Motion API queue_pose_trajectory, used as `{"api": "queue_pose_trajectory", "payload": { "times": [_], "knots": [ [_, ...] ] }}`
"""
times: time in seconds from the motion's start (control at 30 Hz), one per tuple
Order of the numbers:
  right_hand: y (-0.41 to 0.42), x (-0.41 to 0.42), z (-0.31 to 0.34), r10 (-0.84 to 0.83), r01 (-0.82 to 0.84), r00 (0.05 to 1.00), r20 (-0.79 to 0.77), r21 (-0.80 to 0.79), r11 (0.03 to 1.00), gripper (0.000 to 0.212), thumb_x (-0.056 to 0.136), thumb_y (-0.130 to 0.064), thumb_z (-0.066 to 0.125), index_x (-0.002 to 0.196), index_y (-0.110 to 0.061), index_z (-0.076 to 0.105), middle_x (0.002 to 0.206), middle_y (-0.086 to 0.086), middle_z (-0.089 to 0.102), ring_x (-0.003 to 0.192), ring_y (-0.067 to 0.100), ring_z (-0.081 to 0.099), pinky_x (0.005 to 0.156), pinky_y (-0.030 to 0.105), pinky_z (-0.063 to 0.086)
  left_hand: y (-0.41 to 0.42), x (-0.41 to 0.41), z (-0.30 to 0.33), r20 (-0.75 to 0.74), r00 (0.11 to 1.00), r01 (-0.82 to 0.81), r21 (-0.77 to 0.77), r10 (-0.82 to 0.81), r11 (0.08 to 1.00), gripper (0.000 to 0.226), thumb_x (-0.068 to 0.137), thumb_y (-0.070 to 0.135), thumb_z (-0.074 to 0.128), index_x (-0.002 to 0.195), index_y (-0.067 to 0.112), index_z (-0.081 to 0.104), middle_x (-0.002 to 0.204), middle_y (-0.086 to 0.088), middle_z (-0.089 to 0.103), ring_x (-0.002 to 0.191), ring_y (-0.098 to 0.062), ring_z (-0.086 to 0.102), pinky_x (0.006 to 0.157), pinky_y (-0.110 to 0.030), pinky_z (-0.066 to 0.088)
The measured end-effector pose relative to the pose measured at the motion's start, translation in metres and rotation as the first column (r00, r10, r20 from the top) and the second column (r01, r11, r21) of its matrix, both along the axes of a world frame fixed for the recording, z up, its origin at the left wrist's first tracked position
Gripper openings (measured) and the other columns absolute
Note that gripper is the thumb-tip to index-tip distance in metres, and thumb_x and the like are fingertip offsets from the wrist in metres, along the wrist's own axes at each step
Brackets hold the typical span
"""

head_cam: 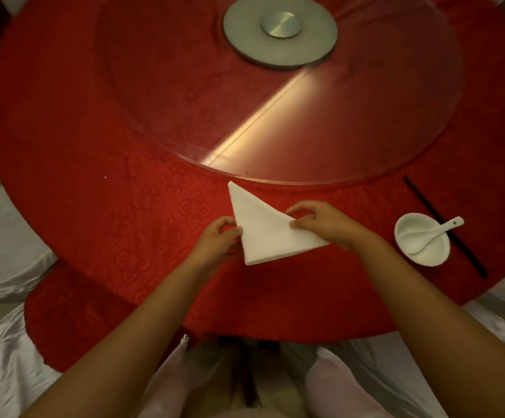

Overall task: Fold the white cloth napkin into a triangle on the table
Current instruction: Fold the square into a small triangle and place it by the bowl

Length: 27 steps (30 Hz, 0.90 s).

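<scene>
White napkin (pixel 268 233): lay folded in a triangle on the red table (pixel 94 182), 6 o'clock edge. Left hand (pixel 219 239) pinched its 9 o'clock side; right hand (pixel 325 223) pinched its 3 o'clock edge, fingers curled

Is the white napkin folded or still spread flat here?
Folded. The napkin lies on the red tablecloth as a triangle, with a doubled edge nearest the person. The left hand and right hand pinch its sides.

No readable text, label, number — anywhere in view.
</scene>
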State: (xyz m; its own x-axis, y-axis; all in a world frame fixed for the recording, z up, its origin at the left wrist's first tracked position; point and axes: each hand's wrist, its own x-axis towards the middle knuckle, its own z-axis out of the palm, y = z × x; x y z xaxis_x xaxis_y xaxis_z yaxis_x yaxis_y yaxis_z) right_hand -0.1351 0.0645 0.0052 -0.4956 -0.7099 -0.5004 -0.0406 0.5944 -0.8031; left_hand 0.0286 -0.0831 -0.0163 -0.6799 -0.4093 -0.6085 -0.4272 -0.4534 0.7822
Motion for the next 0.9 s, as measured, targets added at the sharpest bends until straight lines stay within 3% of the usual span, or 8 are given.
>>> {"api": "queue_pose_trajectory", "payload": {
  "times": [0.2,0.3,0.37,0.47,0.57,0.63,0.73,0.9],
  "knots": [
    [0.058,0.028,0.027,-0.236,0.228,0.969,-0.074,-0.103,0.968,0.025,0.09,-0.004,0.053,0.111,-0.007,0.066,0.106,-0.001,0.065,0.089,0.003,0.058,0.069,0.003,0.043,0.01,-0.036,0.03,-0.06,0.975,0.215,0.003,-0.215,0.977,0.022,0.088,-0.004,0.045,0.077,0.015,0.05,0.079,-0.004,0.056,0.068,-0.015,0.056,0.059,-0.027,0.048],
    [0.088,0.053,0.035,-0.337,0.323,0.939,-0.075,-0.15,0.934,0.029,0.088,-0.003,0.056,0.115,-0.009,0.063,0.107,-0.007,0.064,0.082,-0.01,0.059,0.071,0.002,0.045,0.023,-0.059,0.044,-0.039,0.931,0.366,0.066,-0.364,0.928,0.007,0.087,0.01,0.054,0.088,0.016,0.057,0.087,-0.001,0.059,0.077,-0.014,0.059,0.055,-0.026,0.05],
    [0.106,0.069,0.037,-0.428,0.407,0.9,-0.083,-0.189,0.893,0.03,0.087,-0.004,0.057,0.116,-0.01,0.063,0.104,-0.011,0.064,0.079,-0.015,0.06,0.071,0.003,0.046,0.034,-0.073,0.05,-0.035,0.89,0.455,0.05,-0.454,0.889,0.012,0.086,0.028,0.061,0.095,0.021,0.061,0.092,0.001,0.063,0.083,-0.014,0.062,0.058,-0.026,0.051],
    [0.129,0.089,0.041,-0.542,0.514,0.835,-0.096,-0.215,0.831,0.03,0.086,-0.007,0.059,0.116,-0.013,0.063,0.097,-0.019,0.063,0.079,-0.02,0.058,0.066,0.002,0.046,0.055,-0.088,0.057,-0.024,0.835,0.55,-0.035,-0.55,0.835,0.013,0.083,0.031,0.065,0.093,0.022,0.065,0.095,0.001,0.068,0.089,-0.016,0.064,0.068,-0.029,0.053],
    [0.151,0.106,0.04,-0.676,0.658,0.737,0.006,-0.235,0.716,0.037,0.083,-0.011,0.064,0.117,-0.023,0.06,0.095,-0.014,0.065,0.08,-0.009,0.063,0.067,0.009,0.051,0.075,-0.098,0.06,-0.03,0.796,0.602,-0.058,-0.604,0.796,0.003,0.084,0.019,0.065,0.086,0.021,0.066,0.086,0.001,0.067,0.081,-0.013,0.063,0.071,-0.03,0.052],
    [0.165,0.117,0.037,-0.712,0.716,0.696,0.088,-0.162,0.68,0.037,0.081,-0.016,0.067,0.114,-0.029,0.058,0.096,-0.008,0.067,0.083,0.003,0.065,0.068,0.017,0.054,0.084,-0.102,0.058,-0.035,0.794,0.605,-0.051,-0.607,0.794,0.008,0.085,0.012,0.061,0.085,0.019,0.064,0.082,0.0,0.065,0.076,-0.013,0.062,0.064,-0.027,0.053],
    [0.178,0.129,0.027,-0.749,0.764,0.645,0.149,-0.118,0.634,0.022,0.083,-0.012,0.065,0.105,-0.014,0.064,0.099,0.003,0.067,0.085,0.013,0.063,0.064,0.021,0.055,0.095,-0.107,0.051,-0.011,0.773,0.635,-0.017,-0.635,0.773,0.013,0.086,0.003,0.055,0.084,0.014,0.062,0.08,-0.003,0.063,0.071,-0.014,0.061,0.053,-0.024,0.052],
    [0.191,0.119,0.01,-0.875,0.913,0.408,0.261,-0.115,0.392,0.014,0.086,-0.005,0.059,0.1,-0.008,0.062,0.094,0.0,0.061,0.082,0.012,0.06,0.058,0.018,0.056,0.11,-0.123,0.031,0.099,0.775,0.625,0.024,-0.624,0.78,0.008,0.084,0.014,0.061,0.092,0.01,0.063,0.087,-0.007,0.065,0.077,-0.02,0.063,0.064,-0.031,0.054]
  ]
}}
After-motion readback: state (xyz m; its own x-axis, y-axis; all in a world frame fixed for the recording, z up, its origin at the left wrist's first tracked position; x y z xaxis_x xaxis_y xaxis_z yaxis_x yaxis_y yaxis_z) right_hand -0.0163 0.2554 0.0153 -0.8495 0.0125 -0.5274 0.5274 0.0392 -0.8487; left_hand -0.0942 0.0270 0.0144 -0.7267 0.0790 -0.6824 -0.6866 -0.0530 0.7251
